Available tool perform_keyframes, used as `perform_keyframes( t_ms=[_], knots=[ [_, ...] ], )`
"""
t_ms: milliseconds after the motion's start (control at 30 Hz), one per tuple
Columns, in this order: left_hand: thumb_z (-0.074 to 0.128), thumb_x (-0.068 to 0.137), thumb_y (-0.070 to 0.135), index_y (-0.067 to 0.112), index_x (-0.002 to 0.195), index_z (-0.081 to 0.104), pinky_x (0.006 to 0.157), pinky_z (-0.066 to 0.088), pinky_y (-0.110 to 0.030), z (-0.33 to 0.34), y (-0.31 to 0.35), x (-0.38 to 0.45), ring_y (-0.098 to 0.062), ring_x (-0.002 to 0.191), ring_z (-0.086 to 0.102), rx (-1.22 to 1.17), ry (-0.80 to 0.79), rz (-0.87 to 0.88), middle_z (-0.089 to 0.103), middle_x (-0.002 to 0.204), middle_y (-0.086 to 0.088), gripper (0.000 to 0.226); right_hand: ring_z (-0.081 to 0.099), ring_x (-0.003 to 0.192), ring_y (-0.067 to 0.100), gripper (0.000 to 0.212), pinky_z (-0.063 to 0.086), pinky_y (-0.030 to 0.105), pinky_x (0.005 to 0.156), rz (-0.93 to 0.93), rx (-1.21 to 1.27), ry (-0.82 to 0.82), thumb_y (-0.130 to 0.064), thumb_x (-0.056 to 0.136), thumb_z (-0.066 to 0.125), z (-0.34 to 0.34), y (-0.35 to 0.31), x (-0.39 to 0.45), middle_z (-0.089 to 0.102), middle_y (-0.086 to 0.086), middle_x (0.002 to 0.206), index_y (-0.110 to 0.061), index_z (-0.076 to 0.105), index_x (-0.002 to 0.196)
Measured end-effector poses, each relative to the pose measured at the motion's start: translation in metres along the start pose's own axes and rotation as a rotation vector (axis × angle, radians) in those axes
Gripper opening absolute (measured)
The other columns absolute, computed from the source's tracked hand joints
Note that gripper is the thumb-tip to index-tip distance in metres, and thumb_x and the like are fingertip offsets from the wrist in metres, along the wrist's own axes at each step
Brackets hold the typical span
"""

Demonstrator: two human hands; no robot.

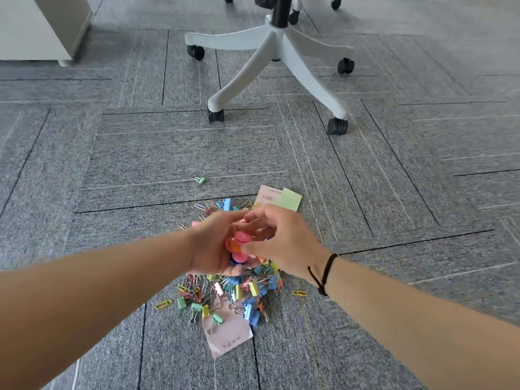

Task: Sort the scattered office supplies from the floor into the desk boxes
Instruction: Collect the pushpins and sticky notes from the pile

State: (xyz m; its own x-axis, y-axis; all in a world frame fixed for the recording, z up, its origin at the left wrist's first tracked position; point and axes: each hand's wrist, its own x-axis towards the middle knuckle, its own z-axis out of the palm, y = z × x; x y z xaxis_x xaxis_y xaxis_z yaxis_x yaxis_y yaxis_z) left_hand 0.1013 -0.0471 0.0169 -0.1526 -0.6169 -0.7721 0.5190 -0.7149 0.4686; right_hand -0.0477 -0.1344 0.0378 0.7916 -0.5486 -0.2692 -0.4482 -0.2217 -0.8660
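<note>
Head view: the left hand (pixel 211 246) cups a stack of round discs (pixel 239 246) (pink, orange, blue), its grip curled round them; the right hand (pixel 281 240) pinches at the stack. The clip pile (pixel 239 294) lies on the carpet (pixel 168 153) at 6 o'clock below the hands, a green note (pixel 289 199) at 1 o'clock.

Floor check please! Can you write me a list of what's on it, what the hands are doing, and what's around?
Surface: grey carpet tiles.
Job's things: heap of binder clips and paper clips; pink notes; green note; stray green binder clip.
Clutter: nothing seen.
Hands: left hand cups round pink and orange discs; right hand pinches at them.
Cables: nothing seen.
Surroundings: white chair base, white cabinet.
</note>
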Motion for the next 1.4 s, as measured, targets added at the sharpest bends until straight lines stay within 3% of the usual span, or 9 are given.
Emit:
perform_keyframes(
  t_ms=[133, 300, 400, 633, 800, 1000, 1133, 1267, 1400],
  knots=[
    [0.046, 0.1, 0.043, 0.012, 0.1, 0.057, 0.038, 0.034, -0.019, -0.006, 0.003, -0.002, -0.018, 0.057, 0.053, -0.044, 0.004, 0.031, 0.06, 0.075, -0.006, 0.033, 0.072, 0.079, 0.015, 0.036, 0.06, 0.032, 0.076, 0.038, 0.059, 0.068, -0.025, 0.07, 0.091, -0.012, 0.001, 0.001, 0.076, -0.008, 0.09, -0.023, 0.07, 0.101],
    [0.06, 0.089, 0.029, 0.011, 0.087, 0.057, 0.038, 0.038, -0.02, -0.016, 0.005, 0.002, -0.017, 0.056, 0.053, -0.017, 0.029, 0.083, 0.06, 0.079, -0.009, 0.018, 0.062, 0.063, 0.011, 0.012, 0.05, 0.02, 0.055, 0.185, 0.247, 0.264, -0.02, 0.083, 0.08, -0.028, 0.018, 0.007, 0.074, 0.009, 0.083, -0.013, 0.072, 0.089],
    [0.065, 0.083, 0.024, 0.008, 0.093, 0.057, 0.039, 0.044, -0.022, -0.019, 0.006, 0.002, -0.019, 0.059, 0.057, -0.018, 0.109, 0.107, 0.063, 0.079, -0.011, 0.02, 0.06, 0.066, 0.016, 0.005, 0.048, 0.023, 0.059, 0.289, 0.232, 0.284, -0.013, 0.087, 0.073, -0.037, 0.049, 0.006, 0.073, 0.012, 0.084, -0.01, 0.071, 0.091],
    [0.063, 0.079, 0.014, 0.002, 0.113, 0.063, 0.045, 0.053, -0.025, -0.035, 0.009, -0.007, -0.024, 0.069, 0.067, -0.062, 0.209, 0.179, 0.07, 0.104, -0.02, 0.035, 0.058, 0.094, 0.009, 0.036, 0.048, 0.03, 0.086, 0.333, -0.637, -0.032, -0.029, 0.088, 0.073, -0.076, 0.105, -0.017, 0.059, -0.007, 0.116, -0.029, 0.062, 0.123],
    [0.061, 0.084, 0.027, 0.004, 0.109, 0.063, 0.044, 0.053, -0.023, -0.033, 0.014, -0.011, -0.026, 0.064, 0.07, -0.13, 0.184, 0.192, 0.073, 0.097, -0.02, 0.034, 0.057, 0.093, 0.012, 0.033, 0.051, 0.035, 0.088, 0.199, -0.793, -0.163, -0.046, 0.084, 0.074, -0.061, 0.107, -0.022, 0.051, -0.008, 0.111, -0.033, 0.064, 0.113],
    [0.057, 0.092, 0.042, 0.006, 0.108, 0.066, 0.045, 0.054, -0.027, -0.032, 0.012, -0.016, -0.03, 0.072, 0.072, -0.134, 0.143, 0.152, 0.071, 0.109, -0.023, 0.04, 0.061, 0.089, 0.018, 0.01, 0.053, 0.036, 0.081, 0.172, -0.87, -0.19, -0.036, 0.093, 0.066, -0.045, 0.107, -0.02, 0.059, -0.005, 0.1, -0.027, 0.06, 0.092],
    [0.056, 0.092, 0.046, 0.006, 0.111, 0.065, 0.048, 0.055, -0.027, -0.033, 0.012, -0.018, -0.031, 0.075, 0.071, -0.124, 0.142, 0.148, 0.071, 0.107, -0.023, 0.045, 0.069, 0.078, 0.016, 0.01, 0.057, 0.031, 0.074, 0.296, -0.639, -0.16, -0.026, 0.094, 0.066, -0.05, 0.108, -0.02, 0.071, -0.002, 0.086, -0.018, 0.067, 0.098],
    [0.054, 0.092, 0.054, 0.005, 0.117, 0.062, 0.05, 0.055, -0.027, -0.033, 0.014, -0.018, -0.032, 0.076, 0.071, -0.134, 0.148, 0.168, 0.07, 0.108, -0.024, 0.056, 0.065, 0.066, 0.022, 0.015, 0.059, 0.038, 0.071, 0.537, 0.028, -0.109, -0.002, 0.098, 0.05, -0.049, 0.102, -0.024, 0.069, 0.013, 0.085, -0.003, 0.063, 0.105],
    [0.051, 0.094, 0.056, 0.004, 0.114, 0.063, 0.049, 0.055, -0.027, -0.031, 0.014, -0.019, -0.032, 0.078, 0.072, -0.13, 0.158, 0.17, 0.07, 0.107, -0.024, 0.057, 0.059, 0.063, 0.024, 0.013, 0.053, 0.039, 0.067, 0.659, 0.534, -0.081, -0.001, 0.094, 0.052, -0.05, 0.084, -0.02, 0.061, 0.014, 0.072, 0.0, 0.061, 0.086]
  ],
)
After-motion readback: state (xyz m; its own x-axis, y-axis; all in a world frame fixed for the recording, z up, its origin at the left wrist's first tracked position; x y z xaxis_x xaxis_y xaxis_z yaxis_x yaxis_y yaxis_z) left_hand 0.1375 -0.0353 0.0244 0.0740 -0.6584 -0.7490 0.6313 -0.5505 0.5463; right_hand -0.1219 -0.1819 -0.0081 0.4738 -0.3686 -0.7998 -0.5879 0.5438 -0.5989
